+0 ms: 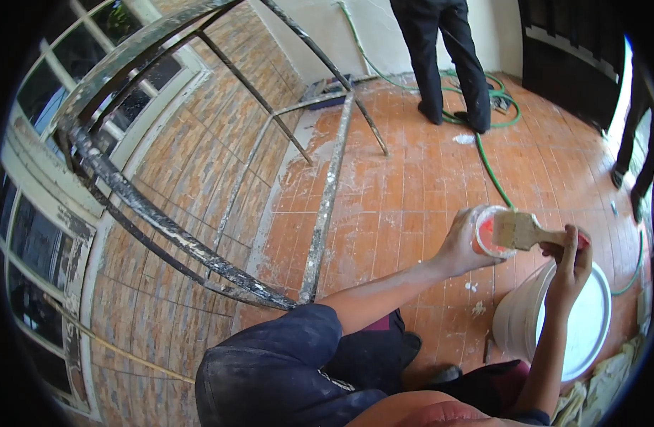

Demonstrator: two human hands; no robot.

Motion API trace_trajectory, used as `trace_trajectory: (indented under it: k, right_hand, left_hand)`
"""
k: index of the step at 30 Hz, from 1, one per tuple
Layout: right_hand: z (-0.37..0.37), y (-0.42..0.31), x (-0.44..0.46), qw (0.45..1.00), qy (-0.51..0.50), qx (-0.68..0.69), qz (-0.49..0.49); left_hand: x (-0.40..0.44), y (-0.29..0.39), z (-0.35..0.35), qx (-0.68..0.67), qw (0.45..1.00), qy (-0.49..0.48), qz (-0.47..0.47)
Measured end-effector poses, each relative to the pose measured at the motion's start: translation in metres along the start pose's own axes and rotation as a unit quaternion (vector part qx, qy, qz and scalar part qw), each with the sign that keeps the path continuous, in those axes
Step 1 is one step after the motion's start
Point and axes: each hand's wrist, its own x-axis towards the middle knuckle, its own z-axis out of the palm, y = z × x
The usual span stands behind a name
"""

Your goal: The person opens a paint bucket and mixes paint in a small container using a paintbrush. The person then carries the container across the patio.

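Note:
My left hand [463,243] is wrapped round a small white paint pot [476,229], tilted so that red-orange shows inside its mouth. In my right hand [573,257] is a flat paintbrush [527,231], gripped by its pale handle. The brush head lies across the rim of the pot; whether its bristle tips touch the paint I cannot tell. Below my right forearm stands a large white bucket [512,317] with a white top. A paint-spattered metal frame [327,206] rises to the left of my left arm.
A person in dark trousers [448,57] stands at the back near a coiled green hose [489,167]. Another person's dark leg [636,135] shows at the right edge. White-framed windows [71,220] line the stone-patterned wall. Pale cloth [604,388] lies at lower right on the tiled floor.

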Motion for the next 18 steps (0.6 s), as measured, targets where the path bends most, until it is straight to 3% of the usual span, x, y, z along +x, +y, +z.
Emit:
trace_trajectory:
  k: [5, 7, 10, 12, 18]
  right_hand:
    - [-0.005, -0.004, -0.001, 0.999, -0.005, -0.015, -0.041]
    - [-0.003, -0.012, -0.006, 0.996, -0.001, -0.034, -0.082]
    - [-0.001, -0.023, -0.013, 0.988, -0.011, -0.037, -0.149]
    - [-0.003, -0.027, -0.014, 0.978, -0.048, -0.014, -0.203]
    - [-0.002, -0.029, -0.017, 0.96, -0.07, -0.075, -0.261]
  left_hand:
    - [0.015, 0.021, -0.005, -0.098, 0.992, 0.02, 0.074]
    - [0.01, 0.021, 0.0, -0.195, 0.981, 0.01, 0.021]
    - [0.0, 0.001, 0.005, -0.178, 0.983, 0.03, 0.031]
    - [-0.002, 0.004, -0.004, -0.025, 0.995, 0.043, 0.087]
    - [0.0, 0.008, -0.008, 0.028, 0.988, 0.046, 0.147]
